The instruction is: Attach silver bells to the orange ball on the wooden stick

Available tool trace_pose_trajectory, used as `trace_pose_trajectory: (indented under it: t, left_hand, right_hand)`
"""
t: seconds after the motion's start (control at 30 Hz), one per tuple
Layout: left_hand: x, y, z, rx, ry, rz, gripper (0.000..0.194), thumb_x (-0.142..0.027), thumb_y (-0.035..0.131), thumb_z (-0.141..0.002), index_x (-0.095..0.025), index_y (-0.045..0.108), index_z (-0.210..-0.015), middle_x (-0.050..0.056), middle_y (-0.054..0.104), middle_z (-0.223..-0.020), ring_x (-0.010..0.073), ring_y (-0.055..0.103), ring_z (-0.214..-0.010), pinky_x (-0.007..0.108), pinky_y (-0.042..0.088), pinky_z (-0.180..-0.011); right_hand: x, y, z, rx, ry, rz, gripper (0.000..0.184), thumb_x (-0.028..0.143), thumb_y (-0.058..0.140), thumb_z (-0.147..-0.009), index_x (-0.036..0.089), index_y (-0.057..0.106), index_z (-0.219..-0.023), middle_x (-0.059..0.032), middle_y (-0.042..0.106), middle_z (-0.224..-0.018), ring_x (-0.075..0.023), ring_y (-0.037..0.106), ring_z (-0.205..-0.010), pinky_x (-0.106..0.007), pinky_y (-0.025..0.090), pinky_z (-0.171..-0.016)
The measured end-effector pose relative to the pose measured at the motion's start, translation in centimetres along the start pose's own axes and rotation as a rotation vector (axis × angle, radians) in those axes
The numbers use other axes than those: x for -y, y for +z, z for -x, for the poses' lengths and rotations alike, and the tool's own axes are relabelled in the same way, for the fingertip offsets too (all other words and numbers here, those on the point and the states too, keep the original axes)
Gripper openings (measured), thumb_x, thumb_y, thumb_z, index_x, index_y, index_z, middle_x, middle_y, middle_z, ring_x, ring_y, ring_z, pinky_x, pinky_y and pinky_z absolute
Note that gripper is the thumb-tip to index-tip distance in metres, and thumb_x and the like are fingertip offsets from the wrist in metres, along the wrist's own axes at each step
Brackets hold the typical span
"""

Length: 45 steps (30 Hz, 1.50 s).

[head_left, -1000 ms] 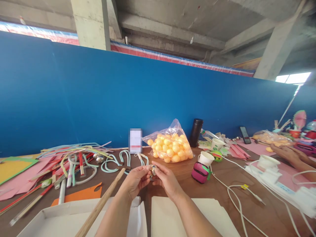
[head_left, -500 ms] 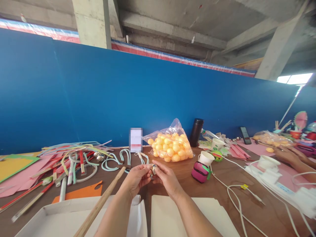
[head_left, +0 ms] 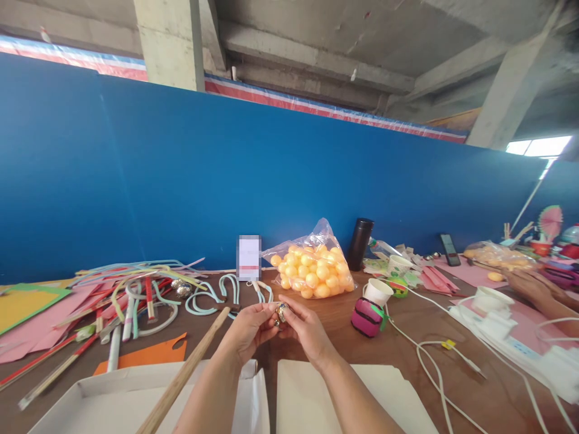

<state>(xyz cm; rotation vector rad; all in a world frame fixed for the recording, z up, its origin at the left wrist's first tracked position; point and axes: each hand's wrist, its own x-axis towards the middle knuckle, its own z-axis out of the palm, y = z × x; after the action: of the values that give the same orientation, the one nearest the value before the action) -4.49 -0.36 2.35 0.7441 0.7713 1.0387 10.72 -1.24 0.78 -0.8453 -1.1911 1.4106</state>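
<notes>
Working, as seen from the head, low over a brown table (head_left: 335, 328), bounded ahead by a clear bag of orange balls (head_left: 312, 274), at left by pale-blue tubing loops (head_left: 237, 289), at right by a magenta pouch (head_left: 367, 317). Edged nearest the body by a white tray (head_left: 113, 398) and cream sheets (head_left: 362, 392), with a wooden stick (head_left: 185, 374) slanting over the tray, beside the left wrist.

Pinching a small shiny metal piece (head_left: 281, 312) between the fingertips of left hand (head_left: 246, 328) and right hand (head_left: 310, 333), with fingers narrowed around it, nearer than the bag. Cannot tell whether the glint just below belongs to the same piece; mostly covered by fingers.

Cluttered at left with a tangle of tubes and wrapped sticks (head_left: 149, 295), a silver ball (head_left: 182, 289) and pink sheets (head_left: 58, 325); at right with a paper cup (head_left: 379, 291) and black bottle (head_left: 360, 244). Backed by a blue partition (head_left: 271, 169) under a concrete ceiling (head_left: 316, 24). At far right, near a loose orange ball (head_left: 495, 276), another person's hands (head_left: 527, 281).
</notes>
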Motion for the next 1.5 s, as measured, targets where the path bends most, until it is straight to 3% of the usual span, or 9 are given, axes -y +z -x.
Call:
trace_pose_trajectory:
  t: [1.0, 1.5]
  left_hand:
    - [-0.33, 0.03, 0.01, 0.011, -0.013, -0.054, 0.014, -0.02, 0.069, -0.072, -0.01, 0.061, -0.068, -0.002, 0.052, -0.059, 0.0029, 0.048, -0.05, 0.019, 0.055, -0.057]
    - [-0.59, 0.22, 0.28, 0.008, -0.019, -0.096, 0.017, -0.024, 0.071, -0.071, -0.01, 0.061, -0.069, -0.002, 0.05, -0.057, 0.0033, 0.046, -0.05, 0.019, 0.054, -0.058]
  right_hand:
    - [0.2, -0.1, 0.09, 0.025, -0.061, 0.107, 0.044, 0.043, 0.062, -0.079, 0.022, 0.061, -0.119, -0.006, 0.069, -0.1, -0.0233, 0.064, -0.084, -0.035, 0.055, -0.068]
    - [-0.06, -0.35, 0.04, 0.048, -0.006, 0.01, 0.045, 0.04, 0.064, -0.079, 0.022, 0.06, -0.119, -0.0059, 0.069, -0.101, -0.0236, 0.063, -0.09, -0.038, 0.053, -0.075]
